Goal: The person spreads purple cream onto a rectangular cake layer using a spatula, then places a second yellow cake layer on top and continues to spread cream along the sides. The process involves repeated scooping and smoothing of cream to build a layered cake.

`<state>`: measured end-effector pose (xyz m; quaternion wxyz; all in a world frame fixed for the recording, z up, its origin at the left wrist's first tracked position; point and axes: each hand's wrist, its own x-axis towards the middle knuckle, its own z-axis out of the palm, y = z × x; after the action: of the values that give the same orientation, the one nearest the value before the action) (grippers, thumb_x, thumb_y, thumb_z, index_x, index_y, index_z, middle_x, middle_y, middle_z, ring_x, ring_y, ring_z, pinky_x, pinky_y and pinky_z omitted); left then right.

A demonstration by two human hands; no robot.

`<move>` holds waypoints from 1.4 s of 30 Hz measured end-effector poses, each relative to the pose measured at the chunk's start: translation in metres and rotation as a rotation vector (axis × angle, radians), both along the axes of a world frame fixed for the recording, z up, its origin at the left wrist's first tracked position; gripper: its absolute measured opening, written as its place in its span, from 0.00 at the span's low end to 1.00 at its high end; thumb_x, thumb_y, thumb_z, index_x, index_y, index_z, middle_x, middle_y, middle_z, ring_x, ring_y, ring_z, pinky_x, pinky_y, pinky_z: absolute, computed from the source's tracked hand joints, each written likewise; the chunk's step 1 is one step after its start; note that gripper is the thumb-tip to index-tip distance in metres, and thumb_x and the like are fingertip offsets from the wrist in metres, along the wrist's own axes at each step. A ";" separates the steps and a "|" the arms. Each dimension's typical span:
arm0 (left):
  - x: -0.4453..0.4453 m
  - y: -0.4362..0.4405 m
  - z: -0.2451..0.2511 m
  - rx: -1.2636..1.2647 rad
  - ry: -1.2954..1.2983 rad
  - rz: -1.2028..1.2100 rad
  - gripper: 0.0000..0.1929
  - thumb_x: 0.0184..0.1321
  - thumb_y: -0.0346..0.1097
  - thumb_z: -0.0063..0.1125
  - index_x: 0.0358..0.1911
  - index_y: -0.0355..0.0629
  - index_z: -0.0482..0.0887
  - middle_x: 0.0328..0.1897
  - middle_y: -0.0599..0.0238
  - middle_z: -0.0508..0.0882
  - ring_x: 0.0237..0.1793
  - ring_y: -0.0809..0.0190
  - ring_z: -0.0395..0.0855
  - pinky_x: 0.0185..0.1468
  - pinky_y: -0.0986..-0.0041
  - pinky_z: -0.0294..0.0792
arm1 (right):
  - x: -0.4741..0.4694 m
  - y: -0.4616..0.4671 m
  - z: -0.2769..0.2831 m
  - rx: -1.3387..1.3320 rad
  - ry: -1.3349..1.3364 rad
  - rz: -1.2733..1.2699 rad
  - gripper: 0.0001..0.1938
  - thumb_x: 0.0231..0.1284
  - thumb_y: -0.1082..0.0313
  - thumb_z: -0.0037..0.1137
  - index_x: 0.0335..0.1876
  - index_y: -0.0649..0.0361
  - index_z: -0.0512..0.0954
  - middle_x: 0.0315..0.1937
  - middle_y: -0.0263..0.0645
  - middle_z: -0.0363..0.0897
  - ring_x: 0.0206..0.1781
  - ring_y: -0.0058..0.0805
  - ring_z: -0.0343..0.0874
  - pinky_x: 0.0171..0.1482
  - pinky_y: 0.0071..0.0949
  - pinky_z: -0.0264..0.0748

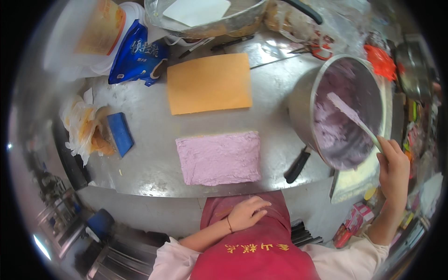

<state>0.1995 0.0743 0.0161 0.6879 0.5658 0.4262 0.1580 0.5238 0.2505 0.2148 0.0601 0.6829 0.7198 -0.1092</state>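
Observation:
My right hand point(393, 162) grips the handle end of a pale spatula point(351, 113), whose purple-coated blade is over the mouth of a tilted metal mixing bowl point(304, 101). Purple cream point(327, 126) clings to the bowl's inner wall. My left hand point(247, 212) rests against the front of my red apron, fingers loosely apart, holding nothing. On the metal table before me lies a rectangular slab covered with purple cream point(218, 158). Behind it is a plain yellow-orange rectangular sponge sheet point(210, 84). A black-handled tool point(297, 166) lies between slab and bowl, its far end hidden by the bowl.
A blue block point(120, 134) and a crumpled plastic bag point(82, 129) are at the left. A blue packet point(138, 56), white tub point(131, 15) and large metal pan point(210, 29) stand at the back. Red-handled scissors point(321, 51) lie behind the bowl. The table's front edge point(161, 196) is near my waist.

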 end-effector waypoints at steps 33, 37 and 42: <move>0.023 0.028 0.011 0.008 0.200 0.225 0.13 0.61 0.27 0.60 0.50 0.39 0.84 0.45 0.54 0.84 0.44 0.51 0.84 0.47 0.67 0.75 | 0.044 0.036 -0.031 -0.052 0.045 0.112 0.10 0.60 0.75 0.57 0.46 0.64 0.78 0.28 0.46 0.71 0.28 0.50 0.72 0.31 0.39 0.65; 0.014 0.023 0.028 -0.004 0.323 0.224 0.13 0.60 0.25 0.60 0.49 0.38 0.84 0.42 0.54 0.84 0.42 0.53 0.83 0.48 0.69 0.75 | 0.056 0.024 -0.036 0.038 0.020 0.140 0.08 0.60 0.73 0.57 0.44 0.62 0.78 0.29 0.44 0.74 0.29 0.49 0.75 0.32 0.41 0.67; 0.011 0.013 0.038 0.119 0.359 0.270 0.13 0.61 0.24 0.58 0.50 0.36 0.82 0.38 0.60 0.81 0.37 0.64 0.79 0.43 0.76 0.71 | 0.069 0.006 -0.032 0.053 0.038 0.135 0.06 0.60 0.71 0.58 0.40 0.61 0.79 0.30 0.43 0.78 0.31 0.48 0.77 0.33 0.41 0.70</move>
<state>0.2108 0.0878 0.0540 0.5390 0.5622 0.6037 0.1703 0.5924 0.2570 0.1826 0.0355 0.6321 0.7678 -0.0985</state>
